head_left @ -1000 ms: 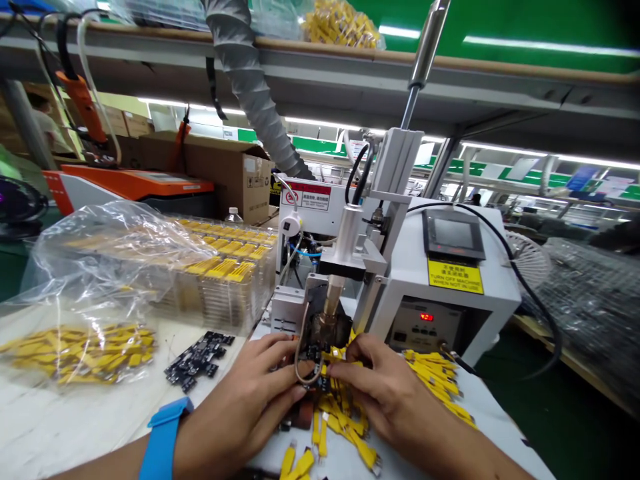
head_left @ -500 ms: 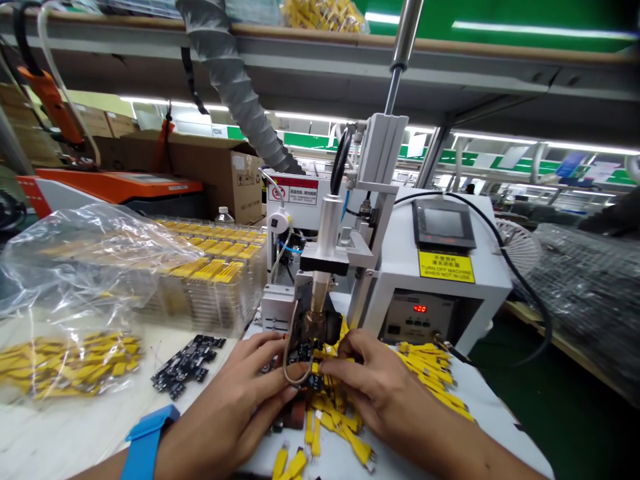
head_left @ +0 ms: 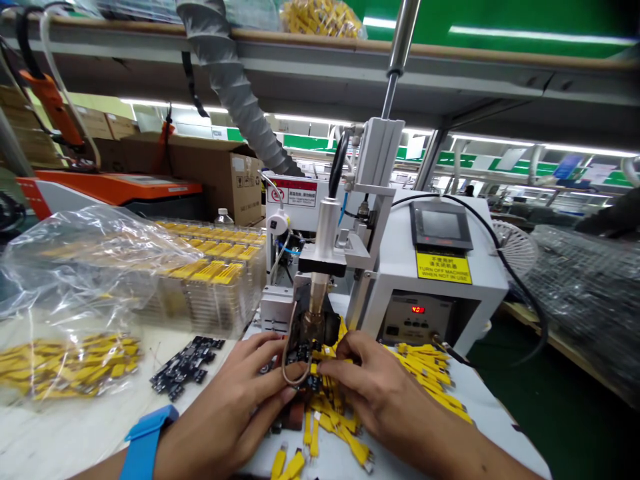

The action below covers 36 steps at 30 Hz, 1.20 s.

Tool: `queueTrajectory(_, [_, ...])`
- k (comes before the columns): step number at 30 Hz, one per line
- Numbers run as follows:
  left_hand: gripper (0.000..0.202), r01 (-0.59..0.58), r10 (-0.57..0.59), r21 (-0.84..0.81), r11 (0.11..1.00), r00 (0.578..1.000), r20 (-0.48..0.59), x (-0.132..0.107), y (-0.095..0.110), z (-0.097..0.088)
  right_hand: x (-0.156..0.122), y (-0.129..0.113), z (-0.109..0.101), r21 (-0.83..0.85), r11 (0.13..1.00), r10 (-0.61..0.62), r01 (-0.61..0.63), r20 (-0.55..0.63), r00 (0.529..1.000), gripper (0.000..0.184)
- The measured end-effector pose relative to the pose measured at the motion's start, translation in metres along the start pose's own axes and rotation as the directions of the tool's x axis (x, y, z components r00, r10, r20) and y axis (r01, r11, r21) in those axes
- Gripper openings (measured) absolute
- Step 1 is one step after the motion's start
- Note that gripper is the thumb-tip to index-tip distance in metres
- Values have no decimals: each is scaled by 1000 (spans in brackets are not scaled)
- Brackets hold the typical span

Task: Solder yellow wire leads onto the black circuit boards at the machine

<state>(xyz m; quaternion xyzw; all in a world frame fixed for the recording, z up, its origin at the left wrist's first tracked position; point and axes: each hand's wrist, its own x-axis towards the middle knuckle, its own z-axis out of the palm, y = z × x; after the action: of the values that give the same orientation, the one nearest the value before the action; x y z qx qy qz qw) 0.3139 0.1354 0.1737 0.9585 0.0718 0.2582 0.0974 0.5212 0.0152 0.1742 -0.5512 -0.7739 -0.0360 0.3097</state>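
Observing the head view, we find the left hand [head_left: 235, 381] curled, its fingers apparently pinching a small black circuit board [head_left: 305, 353] beneath the brass-tipped press head [head_left: 314, 323]. The right hand [head_left: 380, 377] is half closed, its fingers on a yellow lead [head_left: 320, 369] at the board's edge, above a heap of yellow leads [head_left: 333, 413]. We judge the step in hand to be seating board and lead under the head; the next move calls for steady alignment.
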Motion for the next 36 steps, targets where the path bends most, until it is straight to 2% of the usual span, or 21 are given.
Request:
queueTrajectory(14, [35,3,-5,-51,999,999,-40,-3,-3,2,-1,0,-1,-5,1000,-15,15,-6,1000,41])
queueTrajectory(21, [34,-13,10,-53,998,999,-53,2,-1,-3,0,0,-1,-4,1000,-10,10,12,1000,38])
queueTrajectory(28, [31,46,-36,-146,988,997,70,5,-6,-7,1,2,0,2,1000,-13,13,1,1000,38])
queueTrajectory(33, [30,26,-32,-161,987,999,-38,1,-9,0,1,3,0,-9,999,-47,47,-19,999,36])
queueTrajectory(36, [30,28,-34,-133,991,999,-41,1,-8,1,2,0,-2,-20,998,-57,56,-25,998,35])
